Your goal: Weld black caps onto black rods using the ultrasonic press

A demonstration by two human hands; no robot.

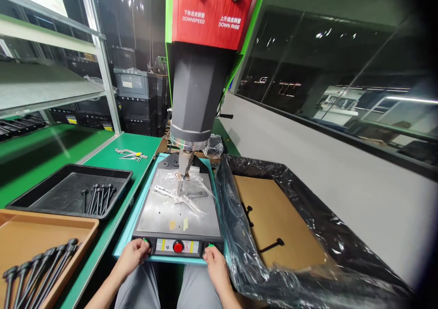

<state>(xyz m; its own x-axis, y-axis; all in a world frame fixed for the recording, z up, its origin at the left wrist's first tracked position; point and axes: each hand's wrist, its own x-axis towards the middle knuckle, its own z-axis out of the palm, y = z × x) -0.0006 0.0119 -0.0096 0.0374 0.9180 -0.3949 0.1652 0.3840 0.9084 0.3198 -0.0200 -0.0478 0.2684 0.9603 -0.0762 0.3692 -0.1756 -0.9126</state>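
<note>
A welding press with a red and green head (212,14) and a grey horn housing (196,94) stands over a metal work plate (178,213). Its tip (185,170) is down on a part under clear plastic film (179,190). My left hand (132,256) rests on the left green button (146,242) of the front panel, fingers curled over it. My right hand (215,261) lies likewise on the right green button (210,246). A red round button (178,246) sits between them.
A black tray (51,195) holds several black rods on the green bench at left. A brown tray (30,236) nearer me holds more rods. At right, a plastic-lined box (273,217) has two black rods on cardboard. Metal tools (132,154) lie behind. Shelving stands far left.
</note>
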